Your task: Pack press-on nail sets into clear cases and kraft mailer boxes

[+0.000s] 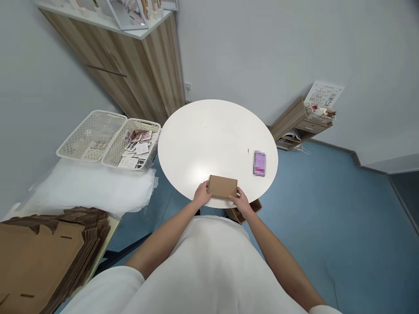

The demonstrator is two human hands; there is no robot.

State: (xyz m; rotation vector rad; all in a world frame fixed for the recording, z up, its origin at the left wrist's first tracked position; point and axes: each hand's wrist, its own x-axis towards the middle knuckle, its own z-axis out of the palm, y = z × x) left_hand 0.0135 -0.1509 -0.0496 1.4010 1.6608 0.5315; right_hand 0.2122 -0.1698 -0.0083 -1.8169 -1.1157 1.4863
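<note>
Left hand: the left hand (202, 194) grasps the left end of the cardboard box (222, 186), its thumb along the near corner.
Right hand: the right hand (241, 203) grips the same box at its right end, near the corner closest to the body.
Cardboard box: closed, plain brown, held level between the two hands over the near edge of the bench (209, 144); whether it touches the top cannot be told.
Bench: round and white, with a small dark mark on its right part.
Purple item: a flat purple rectangle (259, 163), pixelated, lies on the bench to the right of the box and beyond it.
Under the near edge: an open brown box (254, 206), partly hidden by the right hand and the bench.
Baskets: two white lattice baskets stand side by side left of the bench; the nearer one to it (111, 155) holds cards and papers, the outer one (70, 146) clear plastic packets.
White sheets: a spread pile (98, 185) just in front of the baskets.
Cardboard stack: flat, die-cut brown blanks (39, 253) at lower left.
Back left: a wood-grain cabinet (131, 74).
Right: a low wooden shelf unit (291, 115) against the wall.
Floor: blue (310, 209).
</note>
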